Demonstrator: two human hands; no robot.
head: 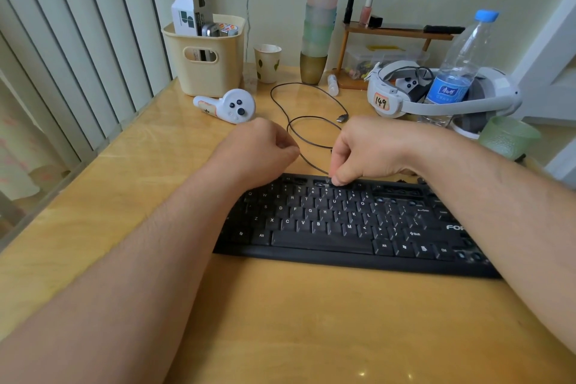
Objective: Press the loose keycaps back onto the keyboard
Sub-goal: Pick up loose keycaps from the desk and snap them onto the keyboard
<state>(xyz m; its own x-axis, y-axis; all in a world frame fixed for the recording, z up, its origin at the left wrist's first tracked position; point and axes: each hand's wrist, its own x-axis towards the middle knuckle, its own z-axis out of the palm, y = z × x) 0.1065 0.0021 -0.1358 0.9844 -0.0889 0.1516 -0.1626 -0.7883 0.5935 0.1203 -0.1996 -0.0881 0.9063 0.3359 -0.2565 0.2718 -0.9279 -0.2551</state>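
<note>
A black keyboard (pixel 343 227) lies on the wooden desk (pixel 280 321), and several sockets in its top row have no caps. My right hand (pixel 371 150) points down, its thumb and fingertips bunched on a small black keycap (pixel 338 184) at the middle of the function row. Curled into a fist, my left hand (pixel 258 153) hovers over the keyboard's back left corner; nothing shows inside it. A few loose dark keycaps (pixel 403 180) peek out behind my right wrist.
The keyboard's black cable (pixel 311 121) loops behind my hands. Further back stand a white controller (pixel 230 106), a cream basket (pixel 205 56), a paper cup (pixel 267 62), stacked cups (pixel 318 40), a white headset (pixel 436 97), a water bottle (pixel 458 65) and a green glass (pixel 508 137).
</note>
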